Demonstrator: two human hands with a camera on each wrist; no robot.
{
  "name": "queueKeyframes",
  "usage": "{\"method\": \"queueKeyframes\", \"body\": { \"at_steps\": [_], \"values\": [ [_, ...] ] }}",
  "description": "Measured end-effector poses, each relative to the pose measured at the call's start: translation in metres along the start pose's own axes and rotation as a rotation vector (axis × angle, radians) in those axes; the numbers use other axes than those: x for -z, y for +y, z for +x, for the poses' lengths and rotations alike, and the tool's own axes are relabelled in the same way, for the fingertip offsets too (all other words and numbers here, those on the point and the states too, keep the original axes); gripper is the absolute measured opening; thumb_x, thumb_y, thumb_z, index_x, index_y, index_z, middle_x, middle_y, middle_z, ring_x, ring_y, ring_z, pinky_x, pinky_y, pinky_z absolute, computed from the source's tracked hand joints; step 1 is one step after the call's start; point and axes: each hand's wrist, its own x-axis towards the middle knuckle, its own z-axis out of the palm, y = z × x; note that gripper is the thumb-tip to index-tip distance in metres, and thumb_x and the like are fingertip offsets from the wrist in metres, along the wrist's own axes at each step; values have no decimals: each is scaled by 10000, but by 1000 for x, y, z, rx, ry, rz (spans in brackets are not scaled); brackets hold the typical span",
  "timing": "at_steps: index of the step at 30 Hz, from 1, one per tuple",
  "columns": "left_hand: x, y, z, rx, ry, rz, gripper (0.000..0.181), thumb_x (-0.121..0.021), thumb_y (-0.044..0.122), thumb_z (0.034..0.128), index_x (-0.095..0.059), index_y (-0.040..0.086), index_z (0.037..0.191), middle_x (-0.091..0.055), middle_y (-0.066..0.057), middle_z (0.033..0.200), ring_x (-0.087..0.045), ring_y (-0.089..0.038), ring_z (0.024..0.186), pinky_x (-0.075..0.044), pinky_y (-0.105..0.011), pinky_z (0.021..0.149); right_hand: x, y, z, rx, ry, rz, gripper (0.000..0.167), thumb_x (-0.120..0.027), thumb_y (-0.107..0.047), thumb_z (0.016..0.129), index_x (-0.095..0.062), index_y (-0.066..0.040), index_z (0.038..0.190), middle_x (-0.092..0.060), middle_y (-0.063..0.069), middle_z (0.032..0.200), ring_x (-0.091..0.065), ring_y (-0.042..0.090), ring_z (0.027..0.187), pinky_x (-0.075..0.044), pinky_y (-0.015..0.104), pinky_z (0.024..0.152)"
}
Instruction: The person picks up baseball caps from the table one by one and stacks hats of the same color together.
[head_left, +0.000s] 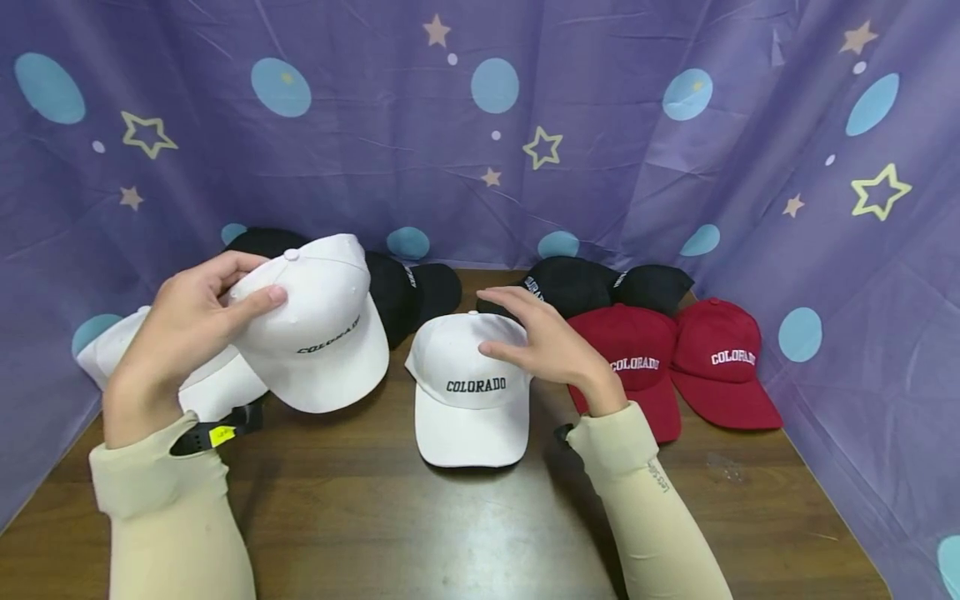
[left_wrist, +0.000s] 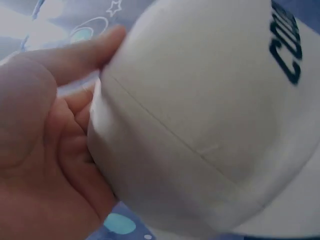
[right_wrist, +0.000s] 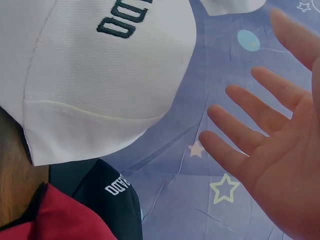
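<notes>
My left hand (head_left: 191,312) grips a white baseball cap (head_left: 311,312) at the back of its crown, thumb on the near side. The cap is tilted and lettered COLORADO in dark thread. In the left wrist view the fingers behind this held cap (left_wrist: 200,115) are partly hidden. A second white cap (head_left: 472,417) sits on the table at the middle, brim toward me. Over its right side hovers my right hand (head_left: 543,342), fingers spread. The right wrist view shows this hand (right_wrist: 270,145) apart from the white cap (right_wrist: 100,75), holding nothing.
Another white cap (head_left: 217,387) lies at the left, partly behind my left arm. Black caps (head_left: 438,296) stand at the back left, and more black caps (head_left: 573,283) at the back right. Two red caps (head_left: 723,358) rest on the right. A purple curtain (head_left: 600,183) borders the wooden table (head_left: 420,533).
</notes>
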Motion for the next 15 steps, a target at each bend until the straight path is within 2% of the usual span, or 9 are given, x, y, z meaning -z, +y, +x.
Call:
{"method": "queueKeyframes", "body": {
  "at_steps": [3, 7, 15],
  "values": [
    [-2, 5, -1, -25, -15, -82, 332, -786, 312, 989, -712, 168, 1278, -700, 229, 966, -617, -36, 855, -479, -126, 715, 1, 0, 0, 0, 12, 1, 708, -815, -326, 958, -509, -179, 1578, -486, 20, 1595, -438, 208, 1478, -386, 525, 1207],
    [-6, 11, -3, -77, -61, -174, 277, -771, 195, 1000, -715, 143, 1266, -737, 181, 999, -656, -55, 858, -504, -148, 729, 3, -2, -1, 13, 22, 3, 714, -819, -325, 956, -505, -176, 1580, -492, 26, 1591, -440, 213, 1479, -385, 519, 1210],
    [-12, 22, -5, -271, -219, -360, 259, -685, -12, 1011, -697, 30, 1267, -759, -14, 1067, -697, -120, 850, -565, -220, 705, 7, -8, -1, 50, 61, -11, 741, -830, -327, 947, -491, -187, 1591, -494, 7, 1587, -449, 168, 1466, -403, 467, 1202]
  ]
}}
